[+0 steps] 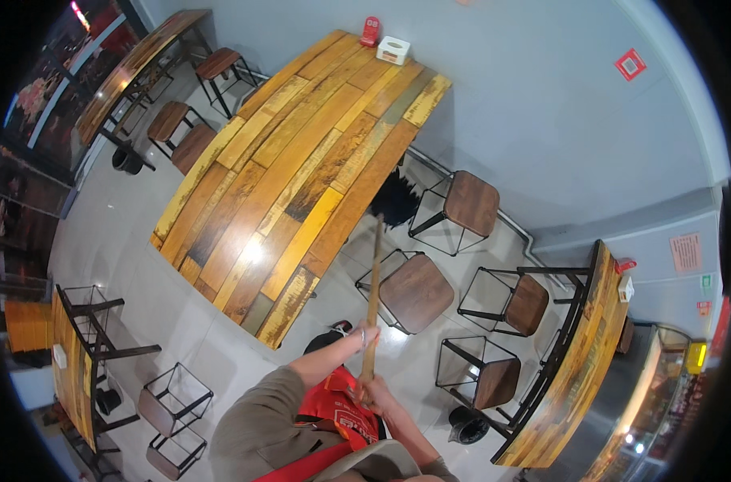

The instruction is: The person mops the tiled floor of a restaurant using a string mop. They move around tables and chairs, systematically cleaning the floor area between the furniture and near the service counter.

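Note:
A long wooden handle [374, 283] runs up from the person's body, with my left hand [368, 336] closed around it. Lower on the same handle, near the red apron [341, 400], my right hand [372, 393] grips its end part. At the far end a dark, shaggy mop head [396, 199] rests on the floor. It lies beside the long edge of the wood-plank table [299, 181], close to a brown-seated stool [472, 202]. The handle passes by the left side of another stool [416, 289]. Part of the mop head may be hidden under the table.
A white tissue box [393, 50] and a red number stand [371, 31] are at the table's wall end. More stools [525, 304] stand by the right-hand table [573, 373], with a black bin [468, 425] below. Another table [76, 361] and stools [175, 406] are at left.

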Demonstrator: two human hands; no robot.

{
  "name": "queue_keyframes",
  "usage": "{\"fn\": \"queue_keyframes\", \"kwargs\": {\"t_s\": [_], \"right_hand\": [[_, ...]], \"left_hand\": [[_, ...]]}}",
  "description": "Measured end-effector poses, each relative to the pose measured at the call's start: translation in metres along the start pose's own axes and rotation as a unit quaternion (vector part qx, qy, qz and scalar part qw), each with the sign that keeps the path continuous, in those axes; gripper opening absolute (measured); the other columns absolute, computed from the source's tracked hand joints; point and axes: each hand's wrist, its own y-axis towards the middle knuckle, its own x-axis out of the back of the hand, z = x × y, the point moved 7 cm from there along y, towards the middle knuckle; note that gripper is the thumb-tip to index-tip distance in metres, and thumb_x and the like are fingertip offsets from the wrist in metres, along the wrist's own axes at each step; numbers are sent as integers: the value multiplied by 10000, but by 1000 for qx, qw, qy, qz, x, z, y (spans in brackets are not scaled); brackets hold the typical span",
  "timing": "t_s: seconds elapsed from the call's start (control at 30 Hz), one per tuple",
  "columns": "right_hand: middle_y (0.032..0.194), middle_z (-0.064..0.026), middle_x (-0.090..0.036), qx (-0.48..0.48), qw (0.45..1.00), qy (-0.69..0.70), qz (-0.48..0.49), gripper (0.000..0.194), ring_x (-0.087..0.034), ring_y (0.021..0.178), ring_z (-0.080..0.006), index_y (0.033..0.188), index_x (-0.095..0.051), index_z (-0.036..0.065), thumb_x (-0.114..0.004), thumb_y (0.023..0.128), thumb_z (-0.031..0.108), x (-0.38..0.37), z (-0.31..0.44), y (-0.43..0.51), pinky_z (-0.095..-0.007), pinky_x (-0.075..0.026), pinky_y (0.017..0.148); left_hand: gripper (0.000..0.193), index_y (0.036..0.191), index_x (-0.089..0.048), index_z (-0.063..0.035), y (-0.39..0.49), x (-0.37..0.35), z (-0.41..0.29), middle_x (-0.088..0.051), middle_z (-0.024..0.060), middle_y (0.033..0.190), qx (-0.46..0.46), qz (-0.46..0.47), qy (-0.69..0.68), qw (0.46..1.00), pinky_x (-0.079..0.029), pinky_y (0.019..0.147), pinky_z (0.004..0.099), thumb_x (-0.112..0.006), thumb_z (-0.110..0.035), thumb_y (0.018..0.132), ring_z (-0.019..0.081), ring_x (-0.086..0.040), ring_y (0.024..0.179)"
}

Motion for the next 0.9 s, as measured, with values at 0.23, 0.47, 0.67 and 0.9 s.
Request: {"fn": "queue_keyframes", "kwargs": {"t_s": [0.23, 0.47, 0.67, 0.9], "right_hand": [[488, 7, -383, -118, 993, -5, -13, 118, -342, 356, -75, 631, -406, 53, -457, 725, 101, 19, -47, -115, -195, -288, 326], [511, -17, -430, -157, 985, -17, -64, 91, -399, 391, -98, 666, -454, 21, -483, 691, 103, 26, -66, -114, -215, -328, 363], [531, -40, -465, -82, 988, -129, -27, 181, -442, 401, -122, 818, -434, 9, -503, 676, 99, 20, -43, -21, -242, -362, 362], [454, -69, -469, 28, 919, -383, -87, 158, -467, 365, -158, 554, -461, -8, -512, 624, 123, 22, -1, 100, -267, -368, 347]], "left_hand": [[127, 556, -470, -24, -84, -42, 104, -472, 81, 479, 69, 2, 34, 997, -389, 369, 311, -455, -101, 656, 197, -475, 399], [128, 590, -477, -5, -85, -44, 143, -501, 113, 516, 202, 75, -57, 975, -415, 382, 323, -469, -115, 656, 234, -493, 407], [162, 508, -516, -24, -27, 22, 65, -497, 91, 475, 38, -34, 90, 995, -415, 415, 341, -483, -149, 607, 218, -511, 432], [128, 654, -457, -15, 57, 66, 20, -487, 117, 611, 154, -144, -158, 965, -405, 381, 308, -465, -139, 683, 204, -489, 471]]}}
